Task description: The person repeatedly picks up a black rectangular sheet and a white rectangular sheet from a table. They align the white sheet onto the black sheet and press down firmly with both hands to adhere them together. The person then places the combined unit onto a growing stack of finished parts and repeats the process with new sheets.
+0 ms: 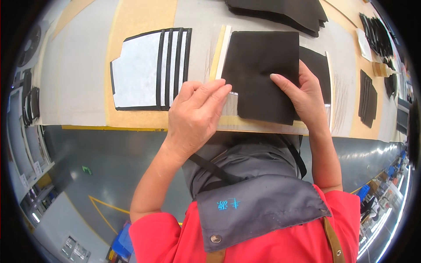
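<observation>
A black, notched sheet [263,57], which looks like leather or fabric, is between my hands over the table. My right hand [309,94] grips its right edge, thumb on top and fingers behind. At the lower left notch, my left hand [195,111] has its fingers pressed together on the sheet's edge. Another black piece [318,65] shows partly from behind the right side. White and yellow strips [219,55] run along the left, and a pale strip [330,83] stands at the right. Left of my hands lie overlapping white-faced pieces with black borders [136,83].
A thick stack of black pieces [280,13] sits at the table's far side. Rightward are a smaller black stack [367,98], a bottle with a pale nozzle [382,69] and more black pieces [376,35]. The table's near edge [144,128] runs before my apron.
</observation>
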